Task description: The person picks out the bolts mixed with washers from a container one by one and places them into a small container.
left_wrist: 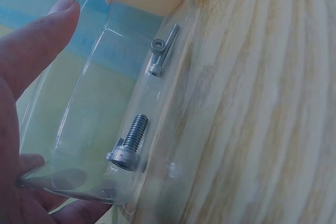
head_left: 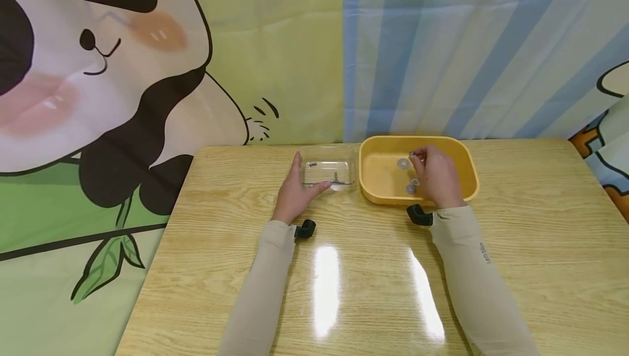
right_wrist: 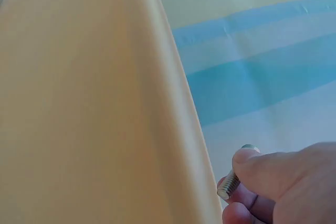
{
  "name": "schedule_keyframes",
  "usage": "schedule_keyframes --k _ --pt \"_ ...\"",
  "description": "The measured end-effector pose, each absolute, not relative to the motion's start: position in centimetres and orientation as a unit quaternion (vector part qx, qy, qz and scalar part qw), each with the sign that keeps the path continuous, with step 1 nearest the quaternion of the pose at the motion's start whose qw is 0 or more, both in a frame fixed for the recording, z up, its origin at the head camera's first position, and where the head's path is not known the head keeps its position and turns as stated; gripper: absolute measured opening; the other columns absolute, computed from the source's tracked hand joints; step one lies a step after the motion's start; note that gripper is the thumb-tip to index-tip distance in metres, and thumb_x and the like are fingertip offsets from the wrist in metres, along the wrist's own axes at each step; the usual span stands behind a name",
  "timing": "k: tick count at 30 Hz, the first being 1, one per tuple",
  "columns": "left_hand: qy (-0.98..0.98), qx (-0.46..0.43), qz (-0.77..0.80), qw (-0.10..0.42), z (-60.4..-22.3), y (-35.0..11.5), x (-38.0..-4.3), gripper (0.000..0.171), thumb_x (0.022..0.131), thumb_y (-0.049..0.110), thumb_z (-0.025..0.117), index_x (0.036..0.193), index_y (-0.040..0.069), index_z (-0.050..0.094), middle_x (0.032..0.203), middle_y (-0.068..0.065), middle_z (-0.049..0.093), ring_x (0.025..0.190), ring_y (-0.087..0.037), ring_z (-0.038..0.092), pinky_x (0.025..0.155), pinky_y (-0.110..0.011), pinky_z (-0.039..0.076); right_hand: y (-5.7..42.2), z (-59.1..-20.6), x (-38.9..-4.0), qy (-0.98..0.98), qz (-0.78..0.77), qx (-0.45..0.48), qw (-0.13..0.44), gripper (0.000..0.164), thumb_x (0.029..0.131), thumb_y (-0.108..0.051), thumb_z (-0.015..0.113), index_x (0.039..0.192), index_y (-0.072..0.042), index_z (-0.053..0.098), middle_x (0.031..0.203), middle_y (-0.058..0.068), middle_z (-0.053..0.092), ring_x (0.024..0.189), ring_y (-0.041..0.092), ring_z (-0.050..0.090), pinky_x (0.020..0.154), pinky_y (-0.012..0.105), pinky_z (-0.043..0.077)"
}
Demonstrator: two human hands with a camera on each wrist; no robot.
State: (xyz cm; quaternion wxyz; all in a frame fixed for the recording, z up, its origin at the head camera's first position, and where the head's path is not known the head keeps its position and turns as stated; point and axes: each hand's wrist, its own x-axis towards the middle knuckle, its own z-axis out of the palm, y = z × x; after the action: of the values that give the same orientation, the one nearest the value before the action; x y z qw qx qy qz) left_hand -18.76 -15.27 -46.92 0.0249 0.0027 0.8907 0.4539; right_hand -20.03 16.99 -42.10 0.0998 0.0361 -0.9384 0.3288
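My left hand [head_left: 294, 195] holds the left side of a clear plastic box [head_left: 320, 174], thumb along its front and fingers around its left side. Several socket head screws [left_wrist: 131, 142] lie on the box's floor, seen closely in the left wrist view. Over a yellow tub [head_left: 373, 184], my right hand [head_left: 439, 178] pinches a threaded metal screw [right_wrist: 229, 185] between thumb and fingers. Below that hand, flat washers, among them a large washer [head_left: 403, 163] and a smaller washer [head_left: 410, 188], lie on the tub's floor. The hand and wrist hide part of the tub's right side.
Box and tub stand side by side near the back edge of a wooden table [head_left: 363, 268]. Directly behind hangs a printed curtain [head_left: 295, 61] with a panda and blue stripes. The tub's wall [right_wrist: 173, 103] rises beside the right hand.
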Motion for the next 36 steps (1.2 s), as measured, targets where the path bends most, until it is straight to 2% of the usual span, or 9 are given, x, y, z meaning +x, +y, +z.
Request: schedule_keyframes --k 8,14,22,29,36 --pt "0.889 0.000 0.457 0.032 -46.9 -15.3 -18.7 0.117 0.083 0.057 0.076 0.163 0.026 -0.002 0.167 -0.006 0.016 0.147 -0.036 0.029 0.116 -0.057 0.028 15.6 -41.8 -19.8 -0.933 0.335 0.063 0.117 0.023 0.102 -0.017 0.061 0.110 0.005 0.064 0.097 0.020 0.066 0.080 0.033 0.060 0.070 0.045 0.051" --pt "0.890 0.002 0.456 0.028 -47.0 -15.3 -18.8 0.118 0.082 0.060 0.076 0.164 0.023 -0.001 0.167 -0.008 0.018 0.147 -0.037 0.029 0.115 -0.058 0.029 14.5 -41.7 -19.8 -0.931 0.339 0.076 0.112 0.022 0.102 -0.016 0.061 0.109 0.004 0.064 0.097 0.019 0.065 0.082 0.033 0.060 0.073 0.046 0.051" --pt "0.891 -0.002 0.453 0.030 -47.0 -15.4 -18.9 0.118 0.080 0.065 0.075 0.162 0.033 -0.005 0.167 -0.004 0.017 0.148 -0.035 0.027 0.117 -0.057 0.027 12.8 -41.3 -19.9 -0.927 0.339 0.115 0.116 0.019 0.102 -0.015 0.061 0.108 0.003 0.065 0.097 0.018 0.064 0.082 0.031 0.061 0.070 0.045 0.051" --pt "0.890 -0.005 0.455 0.028 -47.0 -15.4 -18.9 0.116 0.083 0.058 0.077 0.163 0.029 -0.002 0.167 -0.004 0.017 0.148 -0.036 0.026 0.117 -0.057 0.026 11.4 -41.2 -19.8 -0.922 0.341 0.136 0.121 0.018 0.100 -0.014 0.064 0.108 0.002 0.066 0.096 0.016 0.066 0.082 0.029 0.061 0.069 0.042 0.051" --pt "0.889 -0.006 0.456 0.031 -47.0 -15.4 -18.9 0.117 0.081 0.061 0.076 0.163 0.031 -0.003 0.167 -0.003 0.017 0.149 -0.034 0.026 0.117 -0.056 0.026 10.2 -41.4 -19.7 -0.921 0.342 0.147 0.116 0.019 0.101 -0.015 0.064 0.108 0.002 0.066 0.096 0.015 0.065 0.080 0.028 0.060 0.068 0.040 0.051"
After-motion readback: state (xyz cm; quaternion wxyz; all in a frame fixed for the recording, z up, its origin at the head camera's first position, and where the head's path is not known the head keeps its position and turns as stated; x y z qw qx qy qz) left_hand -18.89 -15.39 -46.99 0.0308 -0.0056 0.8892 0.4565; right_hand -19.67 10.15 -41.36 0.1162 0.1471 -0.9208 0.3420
